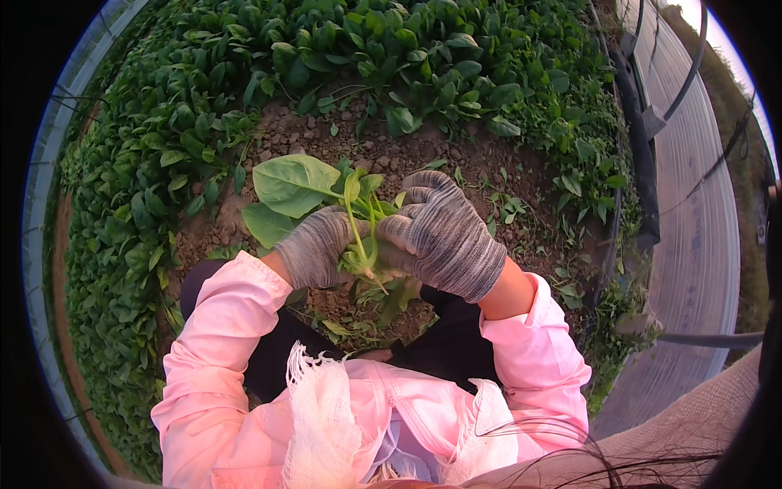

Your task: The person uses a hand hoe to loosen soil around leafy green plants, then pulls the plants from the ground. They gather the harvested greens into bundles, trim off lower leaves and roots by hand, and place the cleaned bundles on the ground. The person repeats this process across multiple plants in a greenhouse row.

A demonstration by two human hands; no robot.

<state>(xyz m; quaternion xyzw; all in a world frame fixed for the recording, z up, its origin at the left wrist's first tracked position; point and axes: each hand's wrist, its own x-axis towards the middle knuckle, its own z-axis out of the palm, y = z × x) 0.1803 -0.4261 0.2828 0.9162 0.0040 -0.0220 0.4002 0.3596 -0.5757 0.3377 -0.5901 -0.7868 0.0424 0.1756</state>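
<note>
A pulled leafy plant that looks like spinach (296, 183) is held in front of me, its broad leaves pointing up and left and its pale root end hanging down. My left hand (321, 249), in a grey knit glove, grips the stems from the left. In a matching glove, my right hand (449, 235) has its fingers bent at the plant's stems, with the thumb and fingertips against them. Whether the right fingers pinch a stem or only touch it is partly hidden. Loose leaves (342, 330) lie on the soil below, between my knees.
Dense green leafy plants (379, 43) grow ahead and along the left. Bare crumbly soil (391, 143) lies between them and me, with small plants (510, 208) scattered on the right. A plastic sheet wall (690, 214) with a curved pipe (690, 73) borders the right side.
</note>
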